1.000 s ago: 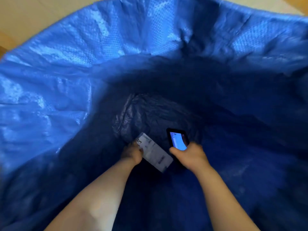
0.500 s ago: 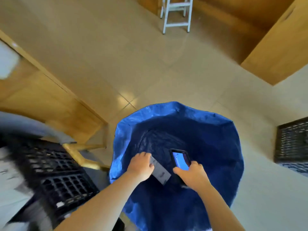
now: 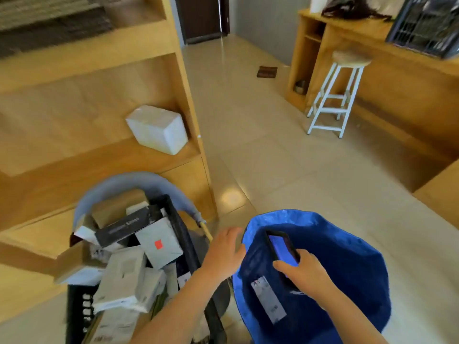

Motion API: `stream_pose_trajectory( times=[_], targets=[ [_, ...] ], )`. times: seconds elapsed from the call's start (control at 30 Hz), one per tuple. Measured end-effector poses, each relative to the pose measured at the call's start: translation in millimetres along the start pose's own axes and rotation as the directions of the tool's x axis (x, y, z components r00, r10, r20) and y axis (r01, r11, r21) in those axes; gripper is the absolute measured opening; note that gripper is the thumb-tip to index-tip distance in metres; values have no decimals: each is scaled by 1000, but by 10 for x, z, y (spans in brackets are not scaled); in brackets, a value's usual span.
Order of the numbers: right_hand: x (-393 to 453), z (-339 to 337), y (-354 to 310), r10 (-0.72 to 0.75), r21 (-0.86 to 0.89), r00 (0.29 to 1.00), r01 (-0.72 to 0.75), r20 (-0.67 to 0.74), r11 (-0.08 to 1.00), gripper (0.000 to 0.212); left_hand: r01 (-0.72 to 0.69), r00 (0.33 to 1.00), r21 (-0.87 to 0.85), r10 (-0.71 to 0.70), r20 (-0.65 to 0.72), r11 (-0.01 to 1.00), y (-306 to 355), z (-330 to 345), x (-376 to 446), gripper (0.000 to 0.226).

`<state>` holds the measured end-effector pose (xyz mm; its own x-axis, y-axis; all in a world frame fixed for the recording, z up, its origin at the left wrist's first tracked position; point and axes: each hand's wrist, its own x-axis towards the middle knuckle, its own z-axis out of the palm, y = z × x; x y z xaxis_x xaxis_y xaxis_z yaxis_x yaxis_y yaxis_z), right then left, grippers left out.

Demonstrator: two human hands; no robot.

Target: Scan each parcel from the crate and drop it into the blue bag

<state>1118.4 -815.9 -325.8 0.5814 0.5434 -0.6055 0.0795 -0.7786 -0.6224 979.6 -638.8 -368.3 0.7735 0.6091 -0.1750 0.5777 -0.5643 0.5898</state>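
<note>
Here, low in the frame's centre, the left hand (image 3: 224, 254) is hovering with fingers spread and empty, between the black lattice crate (image 3: 185, 234) and the blue bag (image 3: 347, 247). The right hand (image 3: 304, 274) is gripping a dark, glossy phone (image 3: 282, 252) with a lit blue screen over the bag's mouth. Inside the crinkled woven-plastic bag, a dark parcel (image 3: 268, 299) is showing a white oblong label, its print too blurred to read. At lower left, cardboard and grey-wrapped parcels (image 3: 129, 259) are crowding the crate; one black box is probably reading "Switch".
</note>
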Motion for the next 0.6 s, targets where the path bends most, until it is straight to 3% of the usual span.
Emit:
stream_pose_trajectory(
  times=[0.17, 0.37, 0.6],
  targets=[
    [-247, 360, -438, -109, -66, 992, 113, 70, 991, 40, 70, 981, -56, -79, -179, 996, -483, -531, -555, 42],
    [-534, 948, -765, -152, -74, 978, 164, 141, 984, 43, 219, 933, -58, -227, -279, 974, -1278, -928, -1280, 46],
    [-685, 1496, -1055, -188, -95, 967, 206, 171, 974, 39, 393, 899, 108, -357, -254, 913, -1990, -1381, -1311, 76]
  ],
)
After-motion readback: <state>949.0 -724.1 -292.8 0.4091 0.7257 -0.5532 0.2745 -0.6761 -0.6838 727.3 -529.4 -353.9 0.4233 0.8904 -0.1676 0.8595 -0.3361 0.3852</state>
